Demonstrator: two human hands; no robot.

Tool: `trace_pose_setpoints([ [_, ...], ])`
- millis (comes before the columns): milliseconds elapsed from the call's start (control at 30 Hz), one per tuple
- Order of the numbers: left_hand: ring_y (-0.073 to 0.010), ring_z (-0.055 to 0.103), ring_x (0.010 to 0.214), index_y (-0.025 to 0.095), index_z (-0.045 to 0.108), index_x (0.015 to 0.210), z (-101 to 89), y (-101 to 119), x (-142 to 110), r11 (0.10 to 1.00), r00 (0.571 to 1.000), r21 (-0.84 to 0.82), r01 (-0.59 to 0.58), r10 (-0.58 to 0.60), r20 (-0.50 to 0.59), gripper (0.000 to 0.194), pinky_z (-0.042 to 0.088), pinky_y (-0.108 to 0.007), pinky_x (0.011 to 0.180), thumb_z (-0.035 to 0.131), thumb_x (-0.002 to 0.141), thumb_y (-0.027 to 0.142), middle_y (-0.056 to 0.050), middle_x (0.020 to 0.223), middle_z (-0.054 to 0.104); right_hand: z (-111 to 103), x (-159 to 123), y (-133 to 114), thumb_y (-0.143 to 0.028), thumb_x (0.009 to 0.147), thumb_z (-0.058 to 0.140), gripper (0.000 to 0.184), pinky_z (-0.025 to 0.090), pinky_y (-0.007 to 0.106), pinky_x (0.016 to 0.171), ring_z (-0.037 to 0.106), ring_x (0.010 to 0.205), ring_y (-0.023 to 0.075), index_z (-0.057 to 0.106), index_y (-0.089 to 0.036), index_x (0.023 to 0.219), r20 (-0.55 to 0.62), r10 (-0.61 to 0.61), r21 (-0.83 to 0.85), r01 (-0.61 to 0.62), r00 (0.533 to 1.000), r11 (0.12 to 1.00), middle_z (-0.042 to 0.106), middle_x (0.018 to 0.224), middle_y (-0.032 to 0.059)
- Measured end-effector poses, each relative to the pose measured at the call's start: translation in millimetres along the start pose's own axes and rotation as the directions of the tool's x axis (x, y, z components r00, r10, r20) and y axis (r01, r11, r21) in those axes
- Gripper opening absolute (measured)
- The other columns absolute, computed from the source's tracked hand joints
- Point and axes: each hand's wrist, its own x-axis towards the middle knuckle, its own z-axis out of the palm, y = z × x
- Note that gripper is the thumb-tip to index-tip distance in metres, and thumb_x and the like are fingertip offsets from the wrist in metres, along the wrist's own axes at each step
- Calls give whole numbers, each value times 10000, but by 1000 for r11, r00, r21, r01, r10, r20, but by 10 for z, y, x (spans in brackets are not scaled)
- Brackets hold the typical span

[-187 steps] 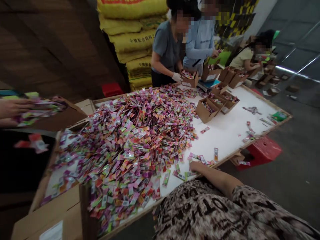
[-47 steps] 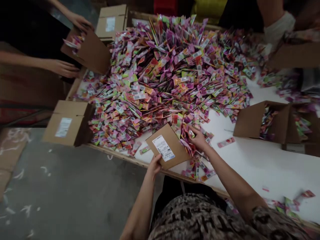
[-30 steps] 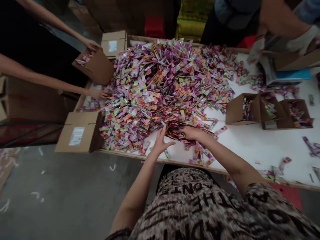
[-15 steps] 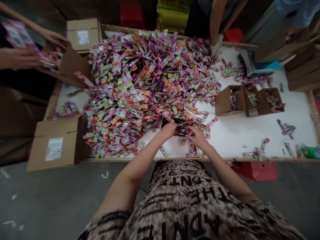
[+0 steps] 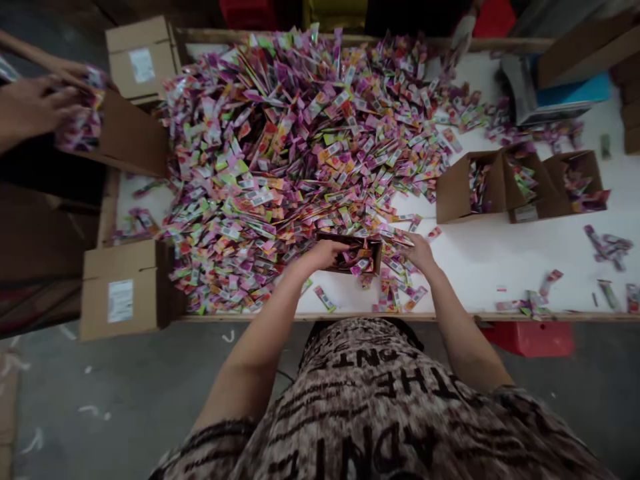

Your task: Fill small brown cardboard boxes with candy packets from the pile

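Observation:
A small open cardboard box [image 5: 379, 261] partly filled with slim printed packets stands near the table's front edge. My left hand [image 5: 325, 255] is at its left end, fingers over the wall and inside; it appears to grip the box, though the lower fingers are hidden. To the right of the box, my right hand [image 5: 419, 253] is closed on a few packets [image 5: 397, 235] over the edge of the pile. A big heap of pink, purple, orange and green packets [image 5: 280, 160] lies directly behind both hands. One loose packet [image 5: 325, 299] rests in front of the box.
Three open boxes [image 5: 463, 193] with packets stand in a row at right. Closed cartons [image 5: 120, 290] sit at left. Another person's hand [image 5: 37, 110] works at a tilted box [image 5: 135, 133]; a gloved hand [image 5: 463, 33] is at the back. A red stool [image 5: 533, 338] stands below the table edge.
My right hand has moved away from the box, up and to the right, with packets in its fingers. My left hand stays at the box. The view has shifted slightly.

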Motion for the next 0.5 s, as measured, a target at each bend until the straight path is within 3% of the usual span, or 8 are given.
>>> trace_pose_setpoints([
  [67, -191, 644, 497, 166, 797, 1045, -145, 23, -181, 994, 999, -99, 33, -32, 15, 299, 494, -266, 470, 743, 751, 176, -66, 749, 747, 205, 15, 305, -251, 763, 770, 763, 444, 469, 1062, 537, 1280, 331, 530, -160, 1482, -43, 81, -191, -88, 996, 978, 548, 1439, 211],
  [100, -173, 613, 449, 164, 780, 1116, -202, 32, -261, 996, 1000, -88, 30, -31, -4, 347, 457, -247, 430, 727, 776, 201, -55, 707, 731, 322, 14, 398, -246, 773, 760, 757, 436, 463, 1062, 528, 1277, 329, 524, -162, 1487, -26, 102, -243, -105, 994, 964, 548, 1429, 214],
  [167, -129, 523, 380, 147, 767, 1137, -277, 34, -389, 993, 986, -109, -54, 36, -164, 366, 375, -211, 389, 728, 783, 232, -14, 584, 661, 480, -10, 479, -236, 853, 656, 582, 454, 410, 1025, 576, 1179, 290, 588, -137, 1422, -3, 135, -224, -133, 991, 966, 632, 1293, 190],
  [233, -91, 451, 377, 142, 774, 1036, -309, -1, -472, 972, 934, -157, -174, 112, -340, 287, 315, -192, 392, 734, 789, 284, 18, 521, 590, 449, -68, 428, -228, 907, 546, 456, 476, 365, 982, 616, 1063, 254, 654, -103, 1332, -96, 161, -94, -170, 982, 981, 691, 1149, 156],
  [300, -73, 421, 414, 148, 753, 943, -315, -87, -511, 926, 851, -251, -282, 121, -510, 252, 287, -185, 413, 732, 795, 350, 29, 536, 563, 249, -163, 227, -243, 924, 507, 425, 488, 356, 965, 631, 1007, 243, 688, -108, 1284, -262, 118, 28, -114, 958, 993, 711, 1091, 129],
  [367, -66, 406, 442, 155, 710, 909, -305, -226, -515, 864, 757, -355, -357, 45, -652, 285, 273, -185, 430, 741, 773, 403, 38, 568, 550, 25, -280, -137, -259, 934, 513, 394, 493, 358, 960, 634, 1001, 240, 716, -163, 1258, -336, -69, 40, 88, 939, 995, 718, 1083, 101],
  [433, -71, 414, 466, 164, 666, 906, -277, -404, -492, 815, 707, -452, -362, -76, -704, 328, 284, -187, 449, 757, 733, 427, 48, 587, 534, -49, -350, -630, -248, 949, 518, 355, 488, 352, 971, 635, 1027, 235, 741, -226, 1225, -195, -316, -41, 314, 929, 949, 724, 1085, 80],
  [500, -88, 475, 517, 174, 630, 902, -228, -596, -457, 799, 721, -537, -271, -201, -663, 351, 335, -192, 489, 759, 715, 441, 38, 627, 549, 103, -296, -1154, -194, 959, 499, 364, 479, 348, 994, 633, 1097, 240, 746, -234, 1225, 102, -405, -169, 417, 909, 893, 726, 1128, 99],
])
